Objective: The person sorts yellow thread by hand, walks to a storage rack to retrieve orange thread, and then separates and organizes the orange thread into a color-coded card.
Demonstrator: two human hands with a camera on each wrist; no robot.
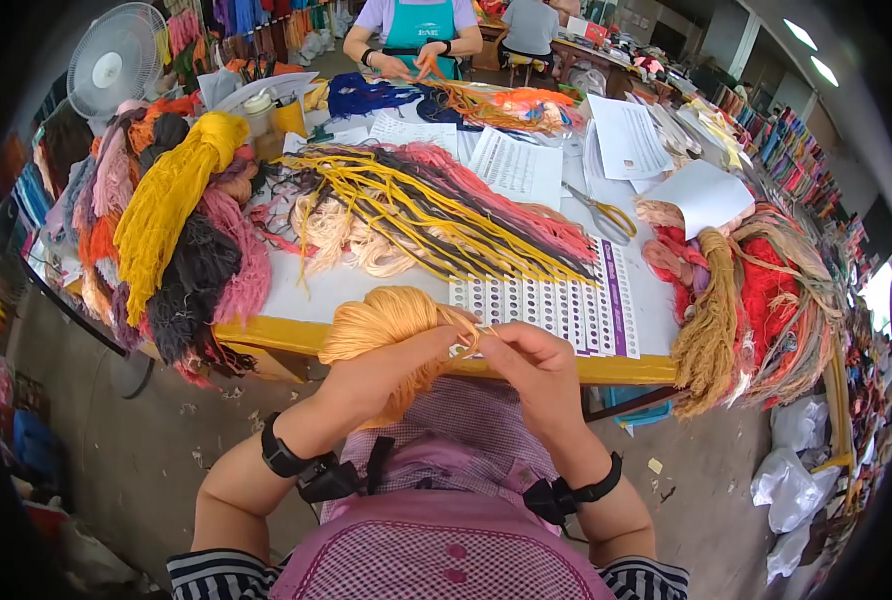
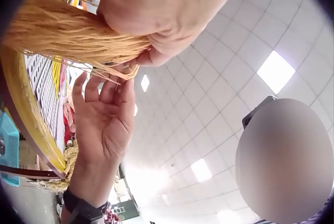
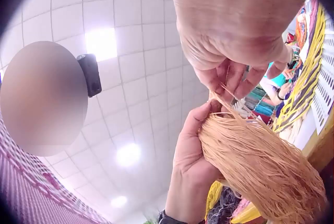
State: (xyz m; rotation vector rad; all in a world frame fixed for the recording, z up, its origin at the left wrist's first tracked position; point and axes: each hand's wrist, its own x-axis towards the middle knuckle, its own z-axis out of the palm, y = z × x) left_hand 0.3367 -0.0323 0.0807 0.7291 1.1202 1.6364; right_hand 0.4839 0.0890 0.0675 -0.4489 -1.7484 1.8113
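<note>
A thick skein of light orange yarn [image 1: 391, 325] hangs over my left hand [image 1: 391, 370], which grips it near its gathered end. My right hand [image 1: 538, 375] pinches a few strands drawn from that end, close to the left fingertips. In the left wrist view the strands loop between the left hand [image 2: 151, 10] and the right hand [image 2: 104, 119]. The right wrist view has the right hand [image 3: 235, 36] above the skein [image 3: 261, 166], thumb and fingers on thin strands, with the left hand [image 3: 195, 166] round the skein's end.
On the table [image 1: 286, 335] lie yellow, black and pink strands [image 1: 446, 215], punched cards [image 1: 526, 310], papers [image 1: 516, 165] and scissors [image 1: 606, 212]. Yarn bundles hang over the left edge [image 1: 181, 210] and right edge [image 1: 706, 320]. A person in a teal apron [image 1: 421, 35] works across the table.
</note>
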